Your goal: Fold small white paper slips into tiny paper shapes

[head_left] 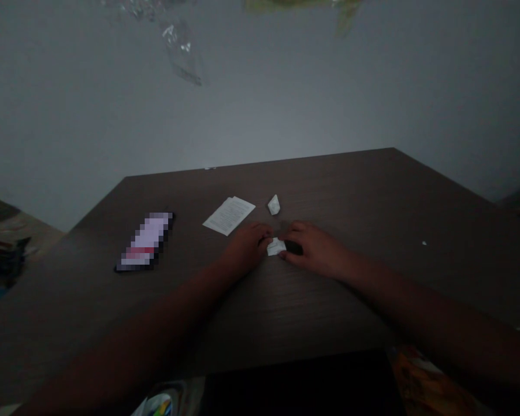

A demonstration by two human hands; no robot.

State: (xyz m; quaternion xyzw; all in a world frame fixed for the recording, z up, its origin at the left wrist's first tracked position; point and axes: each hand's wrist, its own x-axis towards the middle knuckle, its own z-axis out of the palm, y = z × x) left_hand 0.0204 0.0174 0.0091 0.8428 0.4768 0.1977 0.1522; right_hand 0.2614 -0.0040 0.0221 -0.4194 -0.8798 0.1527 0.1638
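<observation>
A small piece of white printed paper (276, 247) lies low over the tabletop between my two hands, looking folded or creased. My left hand (246, 245) has its fingers curled at the paper's left edge. From the other side, my right hand (314, 248) holds the right edge between bent fingers and thumb, with a dark gap under the palm. Just beyond the hands sits a small folded or crumpled white paper piece (274, 205). Printed paper sheets (229, 216) lie flat, slightly overlapping, to the far left of my left hand.
A phone (145, 241) with a blurred, lit screen lies at the left of the brown table (351, 190). One tiny white scrap (424, 243) is at the right. Behind the table rises a pale wall (264, 104), where a clear plastic bag (182, 52) hangs.
</observation>
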